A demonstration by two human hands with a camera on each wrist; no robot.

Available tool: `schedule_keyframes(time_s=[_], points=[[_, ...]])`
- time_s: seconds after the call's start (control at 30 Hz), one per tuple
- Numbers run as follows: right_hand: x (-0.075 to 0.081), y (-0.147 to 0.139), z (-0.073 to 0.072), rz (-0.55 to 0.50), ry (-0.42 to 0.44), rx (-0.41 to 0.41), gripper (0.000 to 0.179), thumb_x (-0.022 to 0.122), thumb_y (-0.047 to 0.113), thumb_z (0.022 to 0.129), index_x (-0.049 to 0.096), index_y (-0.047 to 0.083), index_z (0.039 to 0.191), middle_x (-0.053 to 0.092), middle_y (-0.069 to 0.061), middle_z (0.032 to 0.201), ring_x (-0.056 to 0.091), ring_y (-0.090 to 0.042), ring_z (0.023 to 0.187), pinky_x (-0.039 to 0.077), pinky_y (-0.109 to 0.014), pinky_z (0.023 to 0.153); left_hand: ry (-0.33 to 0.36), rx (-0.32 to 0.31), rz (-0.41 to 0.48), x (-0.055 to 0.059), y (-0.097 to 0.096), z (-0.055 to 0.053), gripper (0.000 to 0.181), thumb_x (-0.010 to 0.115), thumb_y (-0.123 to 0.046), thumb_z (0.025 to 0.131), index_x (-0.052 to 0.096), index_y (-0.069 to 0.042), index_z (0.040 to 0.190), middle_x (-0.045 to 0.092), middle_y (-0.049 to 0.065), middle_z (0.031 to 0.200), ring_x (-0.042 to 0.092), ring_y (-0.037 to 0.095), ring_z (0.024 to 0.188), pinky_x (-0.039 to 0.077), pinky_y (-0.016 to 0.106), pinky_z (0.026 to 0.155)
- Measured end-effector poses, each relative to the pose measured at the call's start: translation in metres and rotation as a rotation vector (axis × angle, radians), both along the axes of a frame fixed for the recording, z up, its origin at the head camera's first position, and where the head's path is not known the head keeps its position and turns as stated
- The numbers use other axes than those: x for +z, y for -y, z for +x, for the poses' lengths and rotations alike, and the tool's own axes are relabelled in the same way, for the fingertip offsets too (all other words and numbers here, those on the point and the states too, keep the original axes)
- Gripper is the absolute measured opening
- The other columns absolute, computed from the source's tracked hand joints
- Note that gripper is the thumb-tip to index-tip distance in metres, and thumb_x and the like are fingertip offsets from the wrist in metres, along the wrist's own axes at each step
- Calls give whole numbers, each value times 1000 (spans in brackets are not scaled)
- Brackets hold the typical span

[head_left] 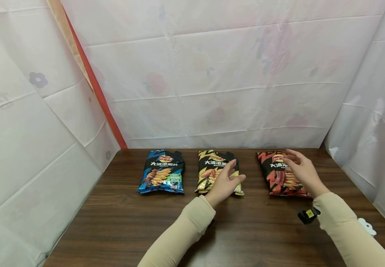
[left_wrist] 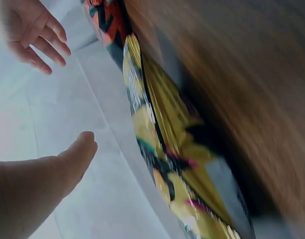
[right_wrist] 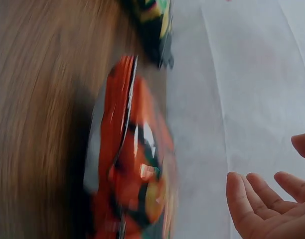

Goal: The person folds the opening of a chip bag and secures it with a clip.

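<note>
Three chip bags lie in a row on a dark wooden table: a blue one (head_left: 161, 172) at left, a yellow one (head_left: 206, 174) in the middle and a red one (head_left: 274, 178) at right. Over the yellow bag hovers my left hand (head_left: 224, 185), fingers loosely extended and thumb apart, holding nothing. It hides part of that bag. My right hand (head_left: 304, 172) hangs above the red bag's right side, its fingers slightly bent and empty. From the right wrist view, the right hand (right_wrist: 267, 209) is apart from the red bag (right_wrist: 137, 164).
White patterned sheets (head_left: 212, 74) enclose the table (head_left: 119, 222) at the back and sides. A red strip (head_left: 92, 78) runs down the back left corner. Near the right sleeve lie a small black device (head_left: 308, 215) with a yellow mark and a white flower-shaped piece (head_left: 367, 226).
</note>
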State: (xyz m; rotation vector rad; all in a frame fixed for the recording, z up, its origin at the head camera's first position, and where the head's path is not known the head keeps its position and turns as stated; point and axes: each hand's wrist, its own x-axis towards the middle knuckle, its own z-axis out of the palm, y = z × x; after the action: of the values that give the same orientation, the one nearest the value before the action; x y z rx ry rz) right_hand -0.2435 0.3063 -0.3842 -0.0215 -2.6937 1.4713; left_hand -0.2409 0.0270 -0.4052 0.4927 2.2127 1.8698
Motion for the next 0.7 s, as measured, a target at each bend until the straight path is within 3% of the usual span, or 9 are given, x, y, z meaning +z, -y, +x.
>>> schedule_keyframes(time_s=[0.17, 0.3, 0.43, 0.53, 0.7], points=[[-7, -21, 5, 70, -46, -41, 68, 38, 43, 105, 21, 1, 155, 40, -33, 145, 51, -47, 121, 54, -45, 85, 52, -49, -41, -3, -10, 6, 71, 62, -37, 96, 28, -20, 155, 32, 5, 159, 35, 31, 144, 36, 48, 113], [-14, -38, 6, 75, -55, -80, 67, 39, 41, 105, 21, 0, 155, 39, -35, 145, 54, -49, 115, 56, -30, 73, 86, -60, -67, -6, -21, 9, 73, 65, -37, 94, 30, -17, 155, 36, 9, 157, 40, 32, 141, 39, 47, 110], [-22, -52, 6, 93, -34, -127, 67, 39, 41, 104, 22, 0, 155, 40, -35, 144, 52, -47, 117, 46, -17, 68, 128, -65, -75, -12, -32, 11, 73, 68, -35, 92, 33, -17, 153, 38, 11, 156, 43, 33, 139, 41, 45, 109], [-27, -59, 6, 119, -16, -151, 68, 39, 42, 104, 23, -1, 154, 41, -35, 144, 50, -44, 116, 42, -19, 63, 167, -70, -77, -15, -39, 12, 72, 69, -35, 91, 35, -17, 152, 39, 10, 155, 44, 32, 139, 40, 44, 110], [-32, -67, 8, 132, 28, -156, 69, 37, 40, 104, 20, -6, 153, 37, -38, 144, 49, -48, 115, 49, -30, 58, 248, -93, -69, -18, -48, 14, 74, 68, -37, 91, 34, -18, 153, 37, 6, 156, 39, 29, 142, 38, 45, 112]])
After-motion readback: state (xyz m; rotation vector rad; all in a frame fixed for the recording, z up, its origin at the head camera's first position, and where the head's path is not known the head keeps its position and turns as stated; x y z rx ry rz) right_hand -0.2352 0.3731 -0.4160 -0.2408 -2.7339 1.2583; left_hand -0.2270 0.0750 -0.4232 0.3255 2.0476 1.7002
